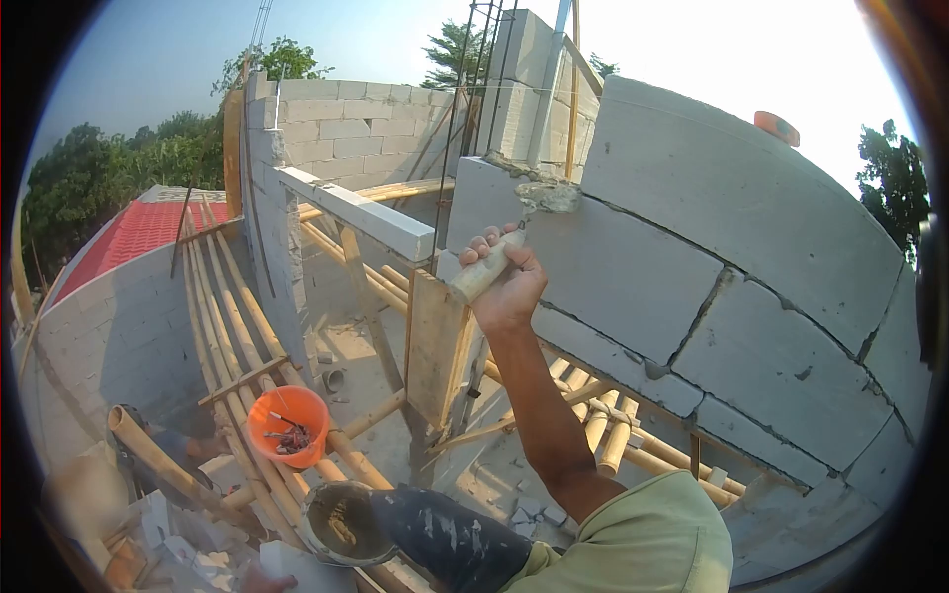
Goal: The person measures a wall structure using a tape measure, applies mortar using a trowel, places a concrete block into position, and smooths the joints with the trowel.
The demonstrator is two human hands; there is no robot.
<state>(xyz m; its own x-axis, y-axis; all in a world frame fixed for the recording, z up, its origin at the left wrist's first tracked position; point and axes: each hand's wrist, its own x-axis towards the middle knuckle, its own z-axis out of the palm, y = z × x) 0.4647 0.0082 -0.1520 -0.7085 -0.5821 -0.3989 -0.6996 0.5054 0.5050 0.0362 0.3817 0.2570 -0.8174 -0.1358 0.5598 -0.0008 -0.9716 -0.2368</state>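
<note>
Right hand [516, 291] was clamped on trowel [486, 269], tip at mortar [556, 198] atop right wall [766, 351], left of upper block [712, 163]. Left hand: could not tell. Lower courses [623, 267] laid; mortar lay rough, no block over it.

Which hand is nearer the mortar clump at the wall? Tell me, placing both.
Right. The right hand grips the trowel handle just below the mortar clump; the left hand is well away, at the picture's bottom edge, beside a pale block.
</note>
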